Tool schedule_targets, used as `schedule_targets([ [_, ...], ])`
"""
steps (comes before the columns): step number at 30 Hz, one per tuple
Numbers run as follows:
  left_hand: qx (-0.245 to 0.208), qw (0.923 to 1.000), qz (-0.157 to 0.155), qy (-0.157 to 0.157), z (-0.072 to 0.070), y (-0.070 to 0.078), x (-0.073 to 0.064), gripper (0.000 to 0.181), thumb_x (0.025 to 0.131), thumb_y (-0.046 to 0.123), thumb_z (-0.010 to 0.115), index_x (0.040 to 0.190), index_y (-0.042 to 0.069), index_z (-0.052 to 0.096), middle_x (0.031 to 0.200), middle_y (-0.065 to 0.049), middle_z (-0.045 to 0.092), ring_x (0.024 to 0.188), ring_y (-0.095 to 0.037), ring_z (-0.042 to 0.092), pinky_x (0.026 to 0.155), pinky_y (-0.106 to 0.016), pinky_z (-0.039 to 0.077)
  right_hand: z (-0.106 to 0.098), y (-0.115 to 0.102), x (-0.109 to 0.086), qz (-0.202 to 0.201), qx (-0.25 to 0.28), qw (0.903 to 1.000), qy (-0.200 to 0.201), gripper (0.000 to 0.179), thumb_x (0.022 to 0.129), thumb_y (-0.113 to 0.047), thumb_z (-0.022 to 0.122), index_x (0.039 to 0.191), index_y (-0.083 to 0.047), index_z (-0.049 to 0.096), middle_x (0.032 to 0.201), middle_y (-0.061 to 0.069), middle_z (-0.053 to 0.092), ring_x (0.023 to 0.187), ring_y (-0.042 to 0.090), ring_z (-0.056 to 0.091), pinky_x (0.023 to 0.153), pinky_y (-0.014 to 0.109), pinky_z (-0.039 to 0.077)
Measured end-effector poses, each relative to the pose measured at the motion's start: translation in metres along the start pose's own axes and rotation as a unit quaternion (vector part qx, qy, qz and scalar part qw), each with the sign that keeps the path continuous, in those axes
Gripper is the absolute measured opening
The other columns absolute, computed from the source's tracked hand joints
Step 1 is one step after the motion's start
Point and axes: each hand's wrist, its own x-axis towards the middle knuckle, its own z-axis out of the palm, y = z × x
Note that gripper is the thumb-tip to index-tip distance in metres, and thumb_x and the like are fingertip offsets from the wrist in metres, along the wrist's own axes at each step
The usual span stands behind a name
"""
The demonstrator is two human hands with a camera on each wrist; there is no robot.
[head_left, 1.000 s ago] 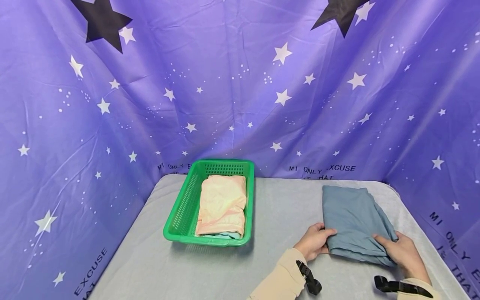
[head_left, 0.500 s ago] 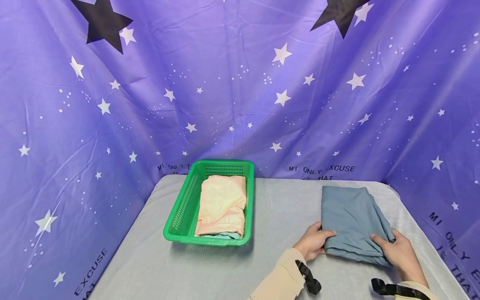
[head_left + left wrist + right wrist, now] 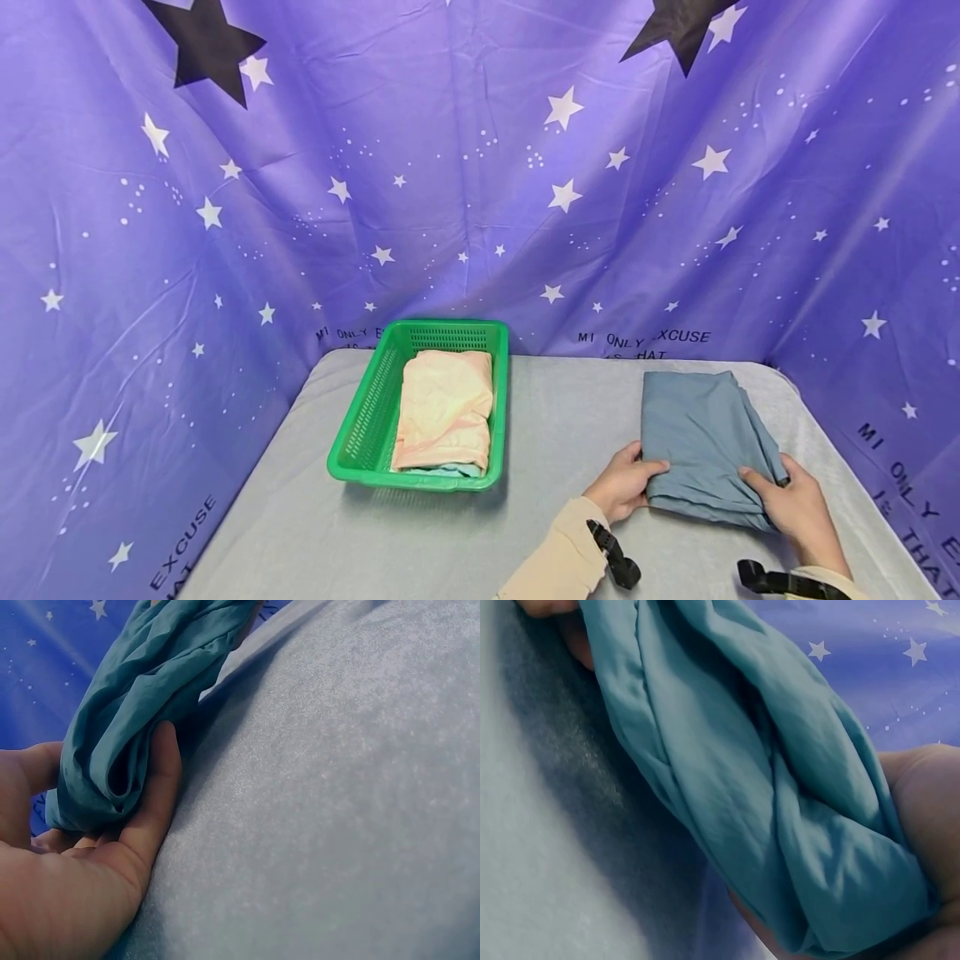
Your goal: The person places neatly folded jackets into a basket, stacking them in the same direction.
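Note:
A folded blue-grey garment (image 3: 705,442) lies at the right side of the table, its layers stacked toward the near edge. My left hand (image 3: 624,483) grips its near left corner, thumb on top and fingers underneath. At the near right corner my right hand (image 3: 795,504) holds it the same way, thumb over the cloth. In the left wrist view, the rolled layers of the garment (image 3: 142,727) sit between thumb and fingers. The right wrist view shows the thick folded edge of the garment (image 3: 742,787) raised over a dark shadow, with the right hand (image 3: 930,817) around its end.
A green plastic basket (image 3: 352,450) with slotted walls stands left of centre on the grey cloth-covered table (image 3: 555,433). Inside it lies a folded peach garment (image 3: 446,408) over a light teal cloth (image 3: 450,471). A purple star-print curtain (image 3: 465,167) encloses the back and sides.
Both hands and the garment's near edge have shifted slightly left, the right hand a little more than the left. The grip stays the same; the basket has not moved.

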Motion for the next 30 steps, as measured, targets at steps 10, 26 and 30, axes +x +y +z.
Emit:
schedule_targets([
  [10,-0.013,0.9999,0.008,0.0,-0.003,0.002,-0.004,0.034,0.097,0.009,0.066,0.128,0.025,0.064,0.112,-0.005,0.069,0.105,-0.025,0.069,0.091,-0.049,0.059,0.005,-0.006,-0.005,0.014,0.024,0.9995,0.017,0.049,0.099,-0.03,0.065,0.132,0.004,0.055,0.132,0.033,0.056,0.095,0.016,0.053,0.077,0.028,0.037],
  [26,0.006,0.9994,0.026,0.024,-0.007,0.019,-0.017,0.041,0.094,0.014,0.07,0.132,0.028,0.062,0.109,-0.003,0.074,0.092,-0.02,0.071,0.076,-0.038,0.06,0.003,-0.022,-0.01,0.03,0.049,0.9984,-0.002,0.06,0.101,-0.039,0.062,0.144,0.001,0.048,0.141,0.028,0.052,0.103,0.015,0.051,0.08,0.027,0.038],
  [30,0.006,0.9991,0.028,0.033,-0.007,0.024,-0.02,0.043,0.093,0.015,0.071,0.132,0.028,0.062,0.108,-0.004,0.074,0.089,-0.018,0.07,0.072,-0.034,0.057,0.003,-0.027,-0.011,0.027,0.054,0.9982,-0.007,0.064,0.101,-0.041,0.062,0.146,0.0,0.046,0.144,0.027,0.051,0.104,0.013,0.051,0.081,0.025,0.038],
])
